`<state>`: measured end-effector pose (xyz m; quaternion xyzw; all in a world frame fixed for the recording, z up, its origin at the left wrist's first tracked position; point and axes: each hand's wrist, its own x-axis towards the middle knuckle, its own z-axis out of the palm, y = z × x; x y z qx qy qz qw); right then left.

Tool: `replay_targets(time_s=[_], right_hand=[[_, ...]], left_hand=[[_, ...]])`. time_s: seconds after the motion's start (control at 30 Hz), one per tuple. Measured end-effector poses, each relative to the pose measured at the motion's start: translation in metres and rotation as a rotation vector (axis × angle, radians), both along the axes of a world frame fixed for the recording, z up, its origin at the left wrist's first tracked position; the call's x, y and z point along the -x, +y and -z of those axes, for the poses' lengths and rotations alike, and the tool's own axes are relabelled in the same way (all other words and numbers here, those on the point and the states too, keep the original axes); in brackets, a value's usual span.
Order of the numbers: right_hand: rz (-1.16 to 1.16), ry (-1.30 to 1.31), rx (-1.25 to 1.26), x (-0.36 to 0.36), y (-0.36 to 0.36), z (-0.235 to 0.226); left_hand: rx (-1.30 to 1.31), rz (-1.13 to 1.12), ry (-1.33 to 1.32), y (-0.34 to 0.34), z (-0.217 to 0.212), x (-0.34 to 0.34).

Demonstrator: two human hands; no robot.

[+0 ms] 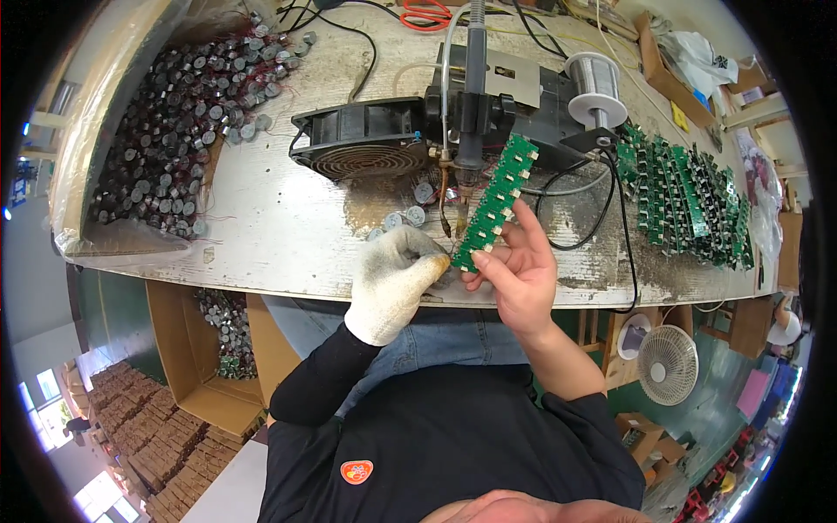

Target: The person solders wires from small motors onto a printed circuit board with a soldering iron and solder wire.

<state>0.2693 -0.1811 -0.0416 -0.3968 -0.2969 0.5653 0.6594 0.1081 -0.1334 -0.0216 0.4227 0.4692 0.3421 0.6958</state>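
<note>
My right hand [527,277] grips a green circuit board strip [497,207] near its lower end, thumb in front and fingers behind. The strip slants up and to the right, with small pale connectors along one edge. In a white work glove, stained at the fingertips, my left hand [388,283] is pinched closed against the strip's lower end; what it holds there is too small to make out. Just above hangs the tip of a mounted soldering iron [469,148], beside a thin feed tube [446,187]. A few small round metal motors [415,215] lie behind my left hand.
A black box fan [359,139] stands left of the iron, a solder wire spool [595,80] to its right. Many motors with red wires fill a plastic-lined bin [122,240] at left. Stacked circuit boards [689,205] lie at right. Below the table is an open cardboard box [187,370].
</note>
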Motion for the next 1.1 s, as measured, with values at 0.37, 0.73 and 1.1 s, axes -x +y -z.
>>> replay_targets(time_s=[0.37,0.73,1.1], right_hand=[[-0.152,0.077,0.203,-0.021,-0.044,-0.019],[-0.138,-0.385,-0.108,-0.017,-0.112,-0.033],[-0.244,0.138,-0.290,0.053,-0.063,-0.041]], left_hand=[[-1.040,0.038,0.708,-0.039,0.009,0.019],[-1.251,-0.006,0.405,-0.062,-0.007,-0.016],[-0.442,0.044,-0.165,-0.089,-0.057,0.068]])
